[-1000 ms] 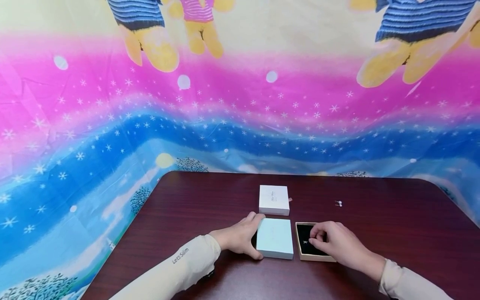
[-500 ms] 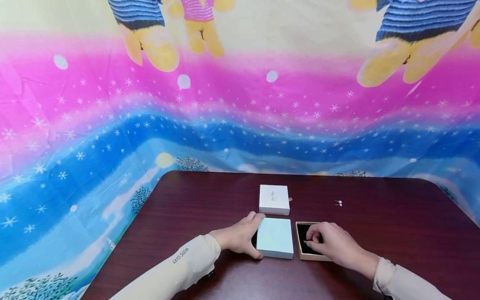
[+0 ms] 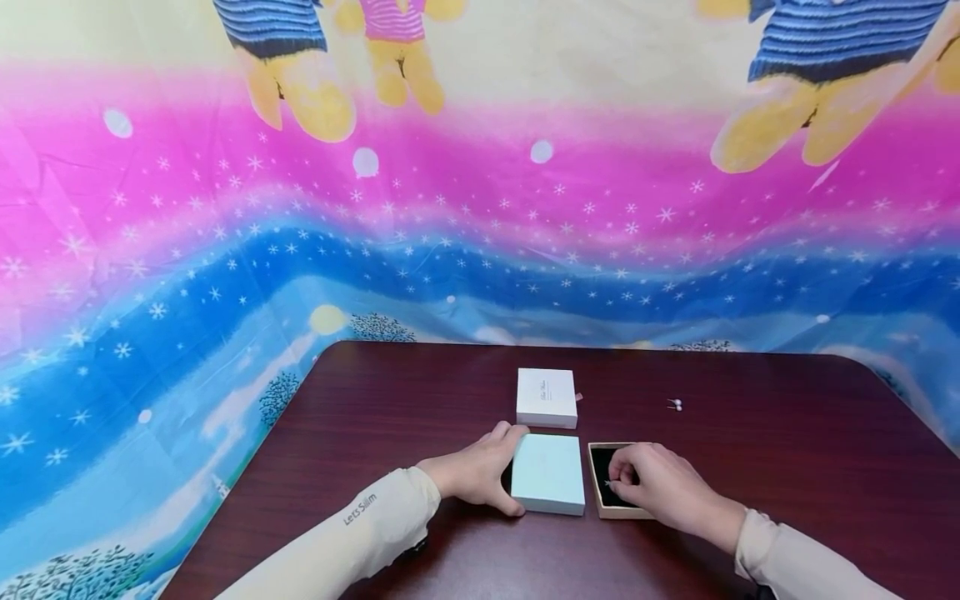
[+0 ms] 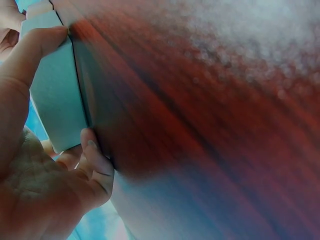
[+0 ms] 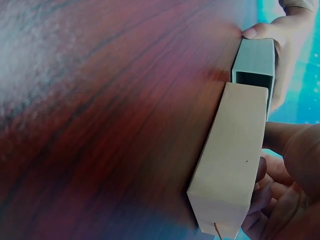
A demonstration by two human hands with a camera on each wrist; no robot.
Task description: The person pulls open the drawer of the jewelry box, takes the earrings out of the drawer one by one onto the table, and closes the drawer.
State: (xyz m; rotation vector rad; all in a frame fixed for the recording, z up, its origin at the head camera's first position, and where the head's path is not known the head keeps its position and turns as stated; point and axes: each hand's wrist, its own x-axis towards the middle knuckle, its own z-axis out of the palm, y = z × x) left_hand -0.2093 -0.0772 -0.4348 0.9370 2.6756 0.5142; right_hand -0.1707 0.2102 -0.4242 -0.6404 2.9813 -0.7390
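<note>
My left hand [image 3: 483, 472] grips the pale green box sleeve [image 3: 547, 473] by its sides, thumb at the near edge and fingers at the far one. In the right wrist view, the end of the green sleeve [image 5: 254, 80] towards the tray is open and dark inside. Just right of it lies a cream box tray [image 3: 627, 514] with a black lining [image 3: 604, 498]. Over the tray, my right hand [image 3: 667, 487] has thumb and forefinger closed at a small silvery star-shaped jewellery piece [image 3: 607, 483] on the lining. Its fingers hide most of the tray's inside.
A white lettered box [image 3: 546, 396] with a ribbon tab stands behind the green sleeve. Pearl earrings [image 3: 677, 405] lie on the dark red wooden table [image 3: 420, 392], farther back on the right. A printed cloth [image 3: 480, 225] hangs behind the table.
My right hand has moved a little left inside the tray, bringing its fingertips to the silvery piece. My left hand keeps its grip on the sleeve.
</note>
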